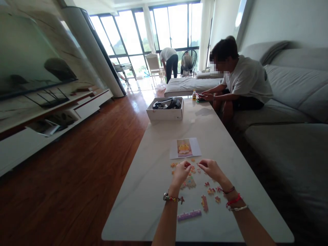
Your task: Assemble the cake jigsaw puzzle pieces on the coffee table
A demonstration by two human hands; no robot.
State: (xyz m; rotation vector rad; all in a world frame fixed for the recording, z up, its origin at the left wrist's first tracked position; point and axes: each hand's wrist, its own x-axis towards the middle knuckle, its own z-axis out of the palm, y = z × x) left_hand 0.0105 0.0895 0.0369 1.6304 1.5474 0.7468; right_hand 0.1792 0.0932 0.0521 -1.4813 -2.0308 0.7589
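My left hand (182, 172) is closed in a pinch above loose jigsaw pieces (192, 169); what its fingertips hold is too small to make out. Opposite it, my right hand (212, 169) pinches what looks like a small reddish puzzle piece at its fingertips. Partly covered by my left hand is a joined patch of puzzle (190, 182). More loose pieces (211, 191) lie below my right hand. Between my wrists are a joined orange-pink strip (204, 203) and a purple strip (189, 215). A printed picture (184, 148) of a yellow figure lies beyond my hands.
On the white table (143, 191), an open box (165, 114) holds dark items and a cable. A small bottle (194, 95) stands near the far end. One person (246, 78) sits on the grey sofa (289, 143) at right; another (169, 61) bends near the windows.
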